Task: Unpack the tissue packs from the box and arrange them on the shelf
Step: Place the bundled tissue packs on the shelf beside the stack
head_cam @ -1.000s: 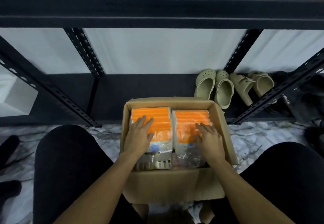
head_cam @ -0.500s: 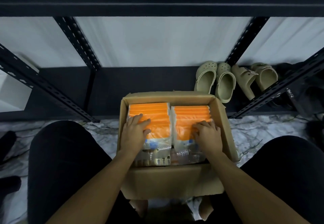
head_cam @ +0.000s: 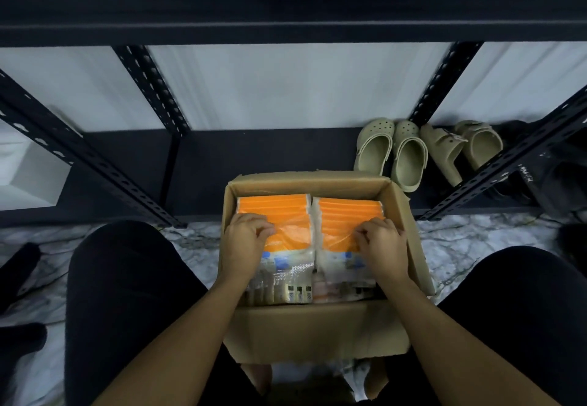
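Under both hands, inside the open cardboard box (head_cam: 317, 331), lie two orange-topped bundles of tissue packs, side by side and touching along the middle. On the left bundle (head_cam: 286, 211) sits the left hand (head_cam: 244, 243), its grip narrow, fingers curled and pinching the clear wrap near the bundle's middle. On the right bundle (head_cam: 346, 215) the right hand (head_cam: 382, 245) does likewise, fingertips bunching the plastic. Printing shows on the near ends of both bundles, nearer the person than each grip, but it is too blurred to read. Beyond the hands and the box stands the dark metal shelf (head_cam: 254, 164), its bottom board carrying two pairs of beige shoes: clogs (head_cam: 392, 151) and slides (head_cam: 460, 148), to the right of the right hand.
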